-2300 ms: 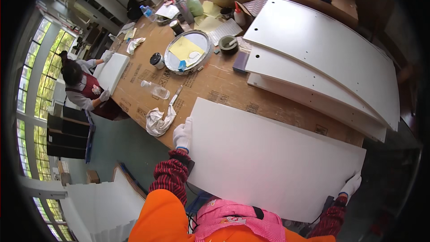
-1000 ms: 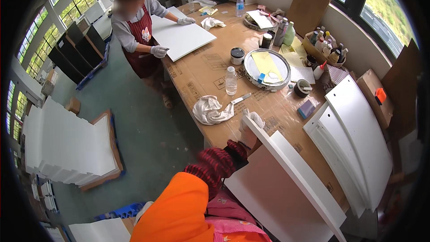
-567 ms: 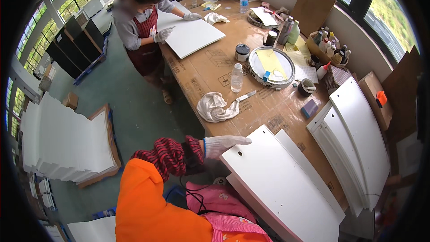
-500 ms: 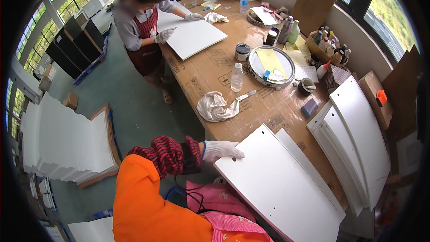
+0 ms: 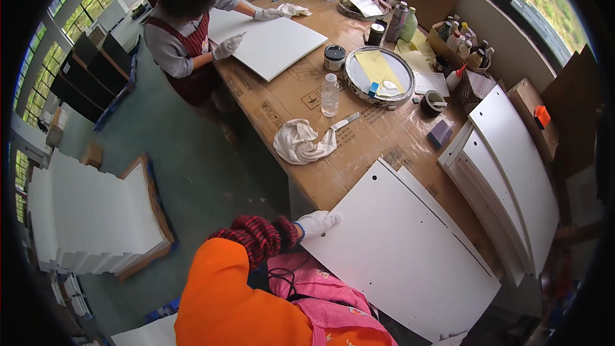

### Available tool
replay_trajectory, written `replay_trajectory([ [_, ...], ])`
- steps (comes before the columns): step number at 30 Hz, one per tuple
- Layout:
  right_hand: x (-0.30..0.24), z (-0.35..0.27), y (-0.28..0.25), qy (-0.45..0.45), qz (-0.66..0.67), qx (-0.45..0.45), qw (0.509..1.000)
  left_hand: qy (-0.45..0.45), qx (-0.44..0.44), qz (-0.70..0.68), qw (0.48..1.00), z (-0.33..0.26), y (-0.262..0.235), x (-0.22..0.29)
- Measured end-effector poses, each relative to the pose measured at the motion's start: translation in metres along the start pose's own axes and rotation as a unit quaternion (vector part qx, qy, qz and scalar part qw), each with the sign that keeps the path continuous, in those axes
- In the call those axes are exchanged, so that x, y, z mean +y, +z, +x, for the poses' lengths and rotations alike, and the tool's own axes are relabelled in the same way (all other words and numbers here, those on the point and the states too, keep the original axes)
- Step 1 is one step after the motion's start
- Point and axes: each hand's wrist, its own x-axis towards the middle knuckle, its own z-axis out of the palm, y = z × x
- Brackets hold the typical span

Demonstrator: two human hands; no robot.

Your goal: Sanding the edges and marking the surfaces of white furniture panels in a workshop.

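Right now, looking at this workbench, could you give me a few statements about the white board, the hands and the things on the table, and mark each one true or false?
1. The left hand, in a white glove, grips the edge of the white board. True.
2. The white board stands upright on its edge. False: it lies nearly flat, partly on the table.
3. A crumpled white rag lies on the table beyond the board. True.
4. The clear bottle lies on its side. False: it stands upright.
5. Another person at the far end has both gloved hands at a second white panel. True.
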Motion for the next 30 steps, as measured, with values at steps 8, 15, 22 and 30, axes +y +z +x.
replay_trajectory([
  [8,0.076,-0.124,0.128,-0.269,-0.178,-0.41,0.853,0.007,0.035,-0.043,0.998,0.004,0.008,0.006],
  [15,0.061,-0.18,0.13,-0.443,-0.159,-0.486,0.737,-0.052,0.045,-0.054,0.996,-0.003,0.001,-0.007],
  [22,0.062,-0.179,0.129,-0.451,-0.208,-0.466,0.732,-0.051,0.028,-0.069,0.996,-0.008,-0.003,0.001],
  [30,0.073,-0.176,0.13,-0.469,-0.172,-0.466,0.73,-0.048,0.025,0.006,0.999,0.008,-0.009,-0.002],
])
